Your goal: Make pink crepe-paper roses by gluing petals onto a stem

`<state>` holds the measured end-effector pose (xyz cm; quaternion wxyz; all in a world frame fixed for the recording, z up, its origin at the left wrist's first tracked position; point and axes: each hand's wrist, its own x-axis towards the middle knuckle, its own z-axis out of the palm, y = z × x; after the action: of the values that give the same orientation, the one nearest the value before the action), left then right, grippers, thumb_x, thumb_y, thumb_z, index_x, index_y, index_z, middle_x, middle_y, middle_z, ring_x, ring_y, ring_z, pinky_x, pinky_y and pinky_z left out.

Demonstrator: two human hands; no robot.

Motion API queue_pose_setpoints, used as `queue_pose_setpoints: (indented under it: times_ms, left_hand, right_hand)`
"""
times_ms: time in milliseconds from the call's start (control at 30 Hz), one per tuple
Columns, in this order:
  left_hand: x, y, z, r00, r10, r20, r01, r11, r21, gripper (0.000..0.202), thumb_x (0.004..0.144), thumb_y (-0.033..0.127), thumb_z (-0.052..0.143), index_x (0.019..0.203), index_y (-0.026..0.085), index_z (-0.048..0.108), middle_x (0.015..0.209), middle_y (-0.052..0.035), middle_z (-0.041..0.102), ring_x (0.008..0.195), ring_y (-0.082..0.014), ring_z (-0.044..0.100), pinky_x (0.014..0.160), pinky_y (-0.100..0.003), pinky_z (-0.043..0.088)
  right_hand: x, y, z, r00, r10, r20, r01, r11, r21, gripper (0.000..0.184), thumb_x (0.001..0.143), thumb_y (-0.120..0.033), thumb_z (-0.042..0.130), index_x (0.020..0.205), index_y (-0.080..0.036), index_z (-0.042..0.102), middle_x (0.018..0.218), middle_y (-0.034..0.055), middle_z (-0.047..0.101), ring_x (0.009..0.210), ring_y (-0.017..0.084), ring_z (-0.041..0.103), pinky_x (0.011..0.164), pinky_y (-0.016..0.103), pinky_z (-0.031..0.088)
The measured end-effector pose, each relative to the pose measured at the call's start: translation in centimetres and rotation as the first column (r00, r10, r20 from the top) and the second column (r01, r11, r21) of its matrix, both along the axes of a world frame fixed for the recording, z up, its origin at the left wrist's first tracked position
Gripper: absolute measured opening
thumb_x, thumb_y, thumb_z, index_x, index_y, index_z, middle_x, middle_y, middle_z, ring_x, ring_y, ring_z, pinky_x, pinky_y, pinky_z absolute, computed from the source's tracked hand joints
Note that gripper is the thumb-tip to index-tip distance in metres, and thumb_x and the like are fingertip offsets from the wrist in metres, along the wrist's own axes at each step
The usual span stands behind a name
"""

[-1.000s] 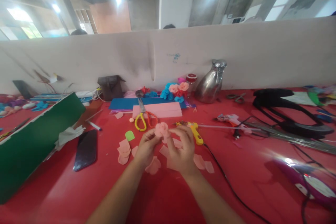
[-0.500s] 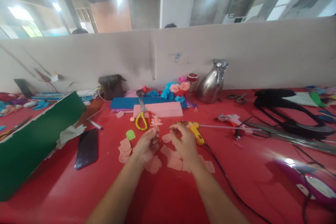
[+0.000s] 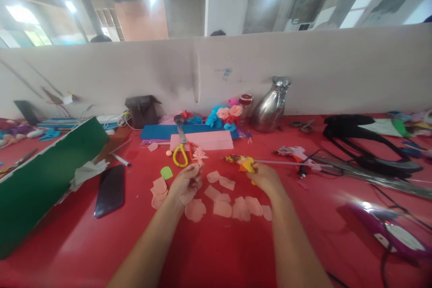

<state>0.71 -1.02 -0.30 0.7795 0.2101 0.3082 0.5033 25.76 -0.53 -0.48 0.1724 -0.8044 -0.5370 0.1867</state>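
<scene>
My left hand [image 3: 186,184] is closed around the base of a small pink paper flower [image 3: 199,154], whose petals stick up above the fingers. My right hand [image 3: 268,181] grips the handle of a yellow hot glue gun [image 3: 243,162], its nozzle pointing left and a long glue stick [image 3: 286,162] trailing from the back. Between and below the hands lie loose pink paper petals [image 3: 222,209]. Another small pile of petals [image 3: 159,189] is left of my left hand, beside a green paper piece [image 3: 166,173]. Scissors [image 3: 181,155] with yellow and orange handles rest just beyond the flower.
A dark phone [image 3: 110,191] and green board [image 3: 50,180] lie left. Behind are pink folded paper [image 3: 205,140], finished paper flowers [image 3: 224,114] and a steel jug [image 3: 272,105]. On the right are a second glue gun [image 3: 293,153], cables and a purple device [image 3: 388,229].
My right hand has moved right from above the petals and taken hold of the yellow glue gun, uncovering petals. The left hand still holds the flower in about the same place.
</scene>
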Motion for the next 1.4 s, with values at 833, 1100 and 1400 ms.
queue_pose_setpoints:
  times_ms: [833, 1100, 1400]
  left_hand:
    - [-1.3, 1.2, -0.4, 0.98, 0.07, 0.188, -0.03, 0.978, -0.208, 0.013, 0.071, 0.009, 0.06, 0.077, 0.013, 0.05, 0.061, 0.0031, 0.048, 0.042, -0.0021, 0.036, 0.036, -0.013, 0.025]
    - [-1.4, 1.0, 0.0, 0.975, 0.029, 0.219, 0.015, 0.98, -0.197, 0.009, 0.073, 0.009, 0.056, 0.076, 0.014, 0.049, 0.062, 0.0021, 0.048, 0.042, -0.0023, 0.035, 0.037, -0.013, 0.025]
    - [-1.4, 0.9, 0.1, 0.972, 0.01, 0.236, 0.039, 0.978, -0.203, 0.009, 0.074, 0.009, 0.056, 0.077, 0.014, 0.05, 0.063, 0.0019, 0.048, 0.042, -0.0024, 0.034, 0.037, -0.013, 0.026]
  right_hand:
    - [-6.2, -3.2, 5.3, 0.641, 0.404, -0.653, -0.279, 0.915, 0.292, 0.028, 0.074, -0.043, 0.06, 0.076, -0.015, 0.064, 0.062, 0.0029, 0.064, 0.054, 0.013, 0.054, 0.05, 0.023, 0.038]
    - [-7.4, -3.0, 4.6, 0.725, 0.504, -0.47, -0.333, 0.854, 0.401, 0.026, 0.076, -0.043, 0.057, 0.079, -0.017, 0.062, 0.066, 0.0, 0.059, 0.059, 0.014, 0.052, 0.053, 0.024, 0.038]
    - [-8.0, -2.9, 3.8, 0.769, 0.51, -0.387, -0.355, 0.843, 0.404, 0.029, 0.079, -0.043, 0.052, 0.08, -0.015, 0.061, 0.068, 0.0024, 0.06, 0.061, 0.015, 0.051, 0.053, 0.025, 0.039]
